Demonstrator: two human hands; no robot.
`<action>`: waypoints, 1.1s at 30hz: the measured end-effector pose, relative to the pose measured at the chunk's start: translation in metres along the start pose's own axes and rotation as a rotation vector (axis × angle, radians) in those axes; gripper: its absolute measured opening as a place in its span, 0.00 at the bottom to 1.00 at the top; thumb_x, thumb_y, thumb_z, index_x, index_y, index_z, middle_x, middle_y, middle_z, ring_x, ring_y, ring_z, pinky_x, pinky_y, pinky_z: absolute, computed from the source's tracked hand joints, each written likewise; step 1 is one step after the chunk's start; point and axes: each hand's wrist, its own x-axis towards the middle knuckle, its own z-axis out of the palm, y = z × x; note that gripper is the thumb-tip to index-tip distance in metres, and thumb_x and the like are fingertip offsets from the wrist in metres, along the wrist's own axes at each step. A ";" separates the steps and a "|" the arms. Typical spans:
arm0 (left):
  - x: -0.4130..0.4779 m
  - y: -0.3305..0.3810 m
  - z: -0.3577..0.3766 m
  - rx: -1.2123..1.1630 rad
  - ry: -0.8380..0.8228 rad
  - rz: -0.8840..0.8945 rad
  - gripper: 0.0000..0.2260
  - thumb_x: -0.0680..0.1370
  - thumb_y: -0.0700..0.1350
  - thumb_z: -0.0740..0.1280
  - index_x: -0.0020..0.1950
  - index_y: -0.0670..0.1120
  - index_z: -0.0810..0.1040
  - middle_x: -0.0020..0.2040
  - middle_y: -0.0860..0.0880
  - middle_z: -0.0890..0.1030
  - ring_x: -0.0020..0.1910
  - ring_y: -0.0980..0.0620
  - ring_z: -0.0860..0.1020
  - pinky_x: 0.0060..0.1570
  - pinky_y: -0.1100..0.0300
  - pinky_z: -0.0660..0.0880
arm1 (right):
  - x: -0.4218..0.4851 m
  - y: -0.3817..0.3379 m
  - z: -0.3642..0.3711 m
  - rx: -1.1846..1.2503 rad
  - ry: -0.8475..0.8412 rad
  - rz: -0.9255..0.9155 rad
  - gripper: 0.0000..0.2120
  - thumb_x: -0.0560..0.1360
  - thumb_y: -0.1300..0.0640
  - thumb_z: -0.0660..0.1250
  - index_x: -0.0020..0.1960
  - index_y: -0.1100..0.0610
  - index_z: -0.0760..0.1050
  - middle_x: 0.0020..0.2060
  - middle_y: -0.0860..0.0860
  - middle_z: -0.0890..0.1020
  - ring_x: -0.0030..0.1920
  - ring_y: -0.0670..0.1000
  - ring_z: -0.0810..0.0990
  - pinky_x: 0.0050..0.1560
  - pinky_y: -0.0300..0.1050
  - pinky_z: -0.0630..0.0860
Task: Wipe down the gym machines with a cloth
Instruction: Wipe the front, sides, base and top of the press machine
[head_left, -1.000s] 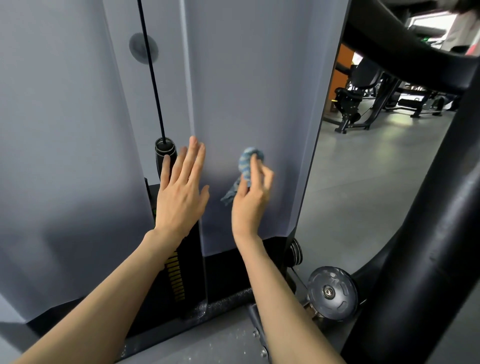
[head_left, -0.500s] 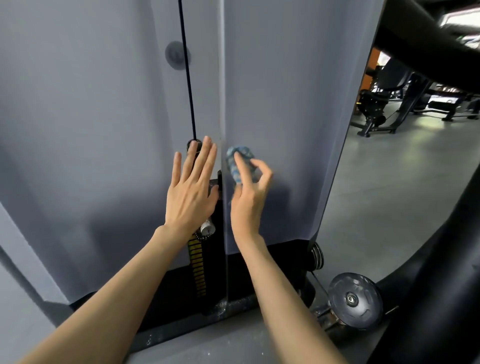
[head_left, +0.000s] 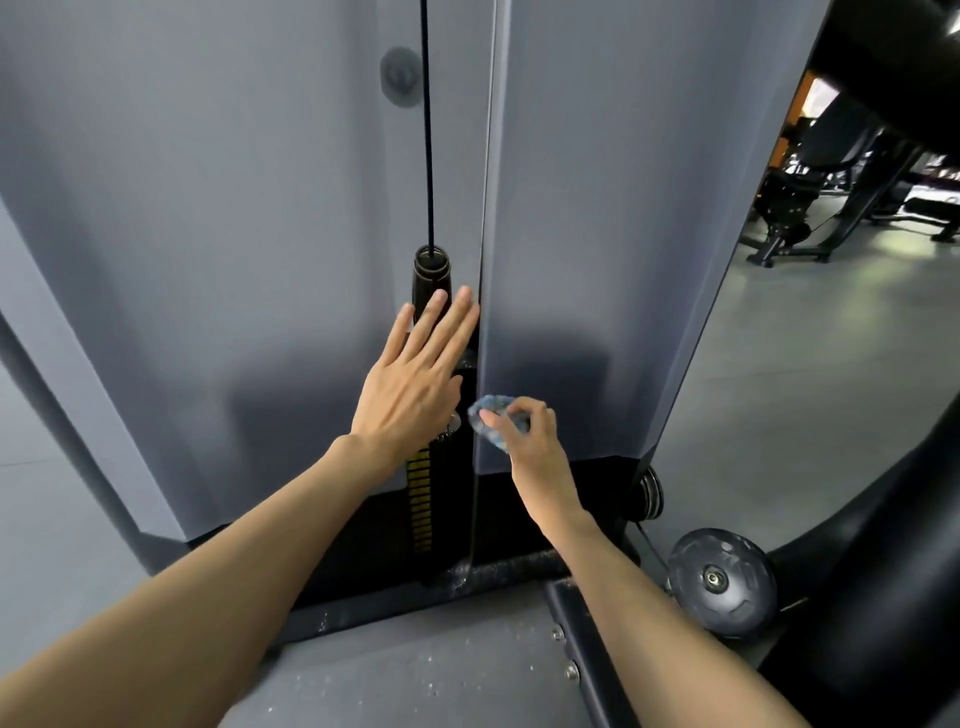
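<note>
A tall grey shroud panel (head_left: 597, 234) of a weight machine fills the view. My right hand (head_left: 524, 431) pinches a small bunched blue cloth (head_left: 488, 415) against the panel's lower left edge, just above its bottom rim. My left hand (head_left: 415, 384) lies flat with straight fingers in front of the gap between the two grey panels, over the black weight stack (head_left: 436, 514). A black cable (head_left: 427, 130) runs down into a black socket (head_left: 431, 270) just above my left fingertips.
A yellow weight label strip (head_left: 420, 504) runs down the stack. A black round pulley cover (head_left: 722, 577) sits low at the right, beside a thick black frame arm (head_left: 883, 519). A dusty grey base plate (head_left: 415, 670) lies below. Other black machines (head_left: 831, 176) stand on the grey floor far right.
My right hand has slid the cloth down the panel's left edge toward its bottom rim. My left hand stayed flat near the gap. The view shifted, showing more of the base.
</note>
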 end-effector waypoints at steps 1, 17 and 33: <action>-0.003 0.000 0.001 0.010 -0.010 0.028 0.36 0.76 0.44 0.67 0.80 0.42 0.54 0.80 0.44 0.54 0.79 0.44 0.52 0.77 0.51 0.38 | -0.004 0.006 -0.001 -0.027 -0.031 -0.063 0.14 0.77 0.35 0.61 0.57 0.41 0.68 0.48 0.32 0.66 0.56 0.48 0.70 0.62 0.50 0.71; -0.113 0.048 0.046 0.010 -0.254 0.302 0.36 0.76 0.51 0.66 0.79 0.40 0.57 0.80 0.44 0.55 0.79 0.47 0.52 0.77 0.50 0.45 | -0.046 0.040 0.070 0.224 0.322 0.303 0.23 0.71 0.75 0.67 0.62 0.57 0.76 0.63 0.56 0.67 0.60 0.56 0.72 0.61 0.45 0.75; -0.161 0.076 0.119 -0.176 -0.227 -0.098 0.28 0.82 0.55 0.51 0.80 0.43 0.56 0.80 0.46 0.54 0.79 0.50 0.50 0.78 0.52 0.42 | -0.080 0.048 0.130 0.214 0.536 0.311 0.13 0.75 0.68 0.63 0.57 0.65 0.79 0.57 0.62 0.70 0.54 0.58 0.77 0.58 0.49 0.77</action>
